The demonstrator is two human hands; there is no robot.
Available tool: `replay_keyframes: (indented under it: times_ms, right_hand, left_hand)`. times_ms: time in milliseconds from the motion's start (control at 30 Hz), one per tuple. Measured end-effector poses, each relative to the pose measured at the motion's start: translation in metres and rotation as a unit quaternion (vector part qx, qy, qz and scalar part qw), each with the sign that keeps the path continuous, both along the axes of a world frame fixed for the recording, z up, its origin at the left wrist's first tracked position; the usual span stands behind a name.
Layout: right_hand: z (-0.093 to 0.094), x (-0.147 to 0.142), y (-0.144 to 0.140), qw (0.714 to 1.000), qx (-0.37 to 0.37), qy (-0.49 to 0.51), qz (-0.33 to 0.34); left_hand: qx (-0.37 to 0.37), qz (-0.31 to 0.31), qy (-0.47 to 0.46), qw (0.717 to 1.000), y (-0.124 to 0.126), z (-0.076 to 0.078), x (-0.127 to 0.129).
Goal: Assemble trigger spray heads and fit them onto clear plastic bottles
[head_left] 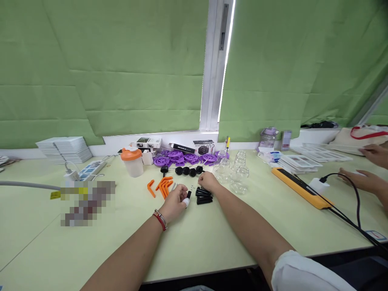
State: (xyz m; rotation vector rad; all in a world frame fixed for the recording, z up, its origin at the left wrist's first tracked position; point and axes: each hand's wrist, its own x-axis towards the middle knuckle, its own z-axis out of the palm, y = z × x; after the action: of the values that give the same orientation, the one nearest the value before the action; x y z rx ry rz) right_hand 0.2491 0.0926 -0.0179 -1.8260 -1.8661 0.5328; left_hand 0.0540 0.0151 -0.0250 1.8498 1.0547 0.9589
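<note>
My left hand (176, 202) is closed on a small black plastic piece (189, 194), held upright just above the table. Something white, perhaps a wrap (186, 202), covers one of its fingers. My right hand (209, 180) reaches down with its fingers together at the far end of a row of black plastic parts (204, 198); what it pinches, if anything, is hidden. Tiny metal bits (192, 187) lie between both hands. Orange angled pieces (163, 186) are left of my left hand. Behind the hands are black round knobs (186, 171) in a row.
Purple openwork discs (176, 157) and small boxes line the back. Clear glass-like jars (239, 184) stand right of my right hand, near an orange power strip (300, 188) with cables. An orange-lidded cup (132, 161) stands left. Another person's hands (363, 180) are at far right.
</note>
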Motion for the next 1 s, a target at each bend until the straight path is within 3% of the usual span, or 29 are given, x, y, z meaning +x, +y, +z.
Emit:
replay_keyframes:
  times_ms: [167, 333, 433, 533, 700, 1000]
  right_hand:
    - [0.005, 0.001, -0.007, 0.999, 0.029, 0.033, 0.004]
    - [0.016, -0.01, -0.034, 0.993, 0.065, 0.094, 0.03]
    - [0.019, -0.022, -0.056, 0.963, 0.065, 0.236, 0.117]
    - [0.018, -0.031, -0.071, 0.939, 0.041, 0.304, 0.155]
    - [0.014, -0.031, -0.076, 0.925, 0.024, 0.341, 0.167]
    - [0.011, -0.027, -0.078, 0.914, 0.013, 0.362, 0.184]
  left_hand:
    - [-0.032, -0.009, -0.023, 0.999, 0.0, -0.001, 0.002]
    - [-0.024, -0.029, -0.008, 0.999, 0.0, 0.001, 0.002]
    - [-0.014, -0.031, 0.003, 0.999, 0.001, 0.001, 0.001]
    - [0.001, -0.03, 0.009, 1.0, 0.001, 0.0, 0.0]
    - [-0.009, -0.05, -0.001, 0.999, -0.001, 0.003, -0.001]
    - [-0.098, -0.076, -0.032, 0.992, -0.004, 0.01, -0.001]
